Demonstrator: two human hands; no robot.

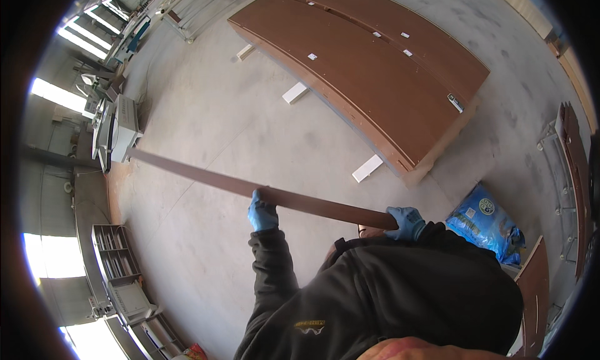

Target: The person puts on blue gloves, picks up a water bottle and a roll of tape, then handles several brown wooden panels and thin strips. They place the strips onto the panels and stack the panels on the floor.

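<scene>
A long, narrow brown board (306, 204) stretches across in front of my body, its far end reaching out to the left. My left hand (262, 215), in a blue glove, is closed around the board near its middle. At the board's right end, my right hand (406, 224), gloved in blue too, grips it with the fingers over the top edge. The board hangs in the air above the grey floor, clear of the stack of panels. Parts of both palms are hidden behind the board and gloves.
Wide brown panels (375, 66) lie stacked on white blocks (367, 169) ahead. A blue plastic sack (484, 222) sits at my right, near a rack with brown boards (572, 185). Shelves (117, 250) and a white machine (125, 122) stand along the left wall.
</scene>
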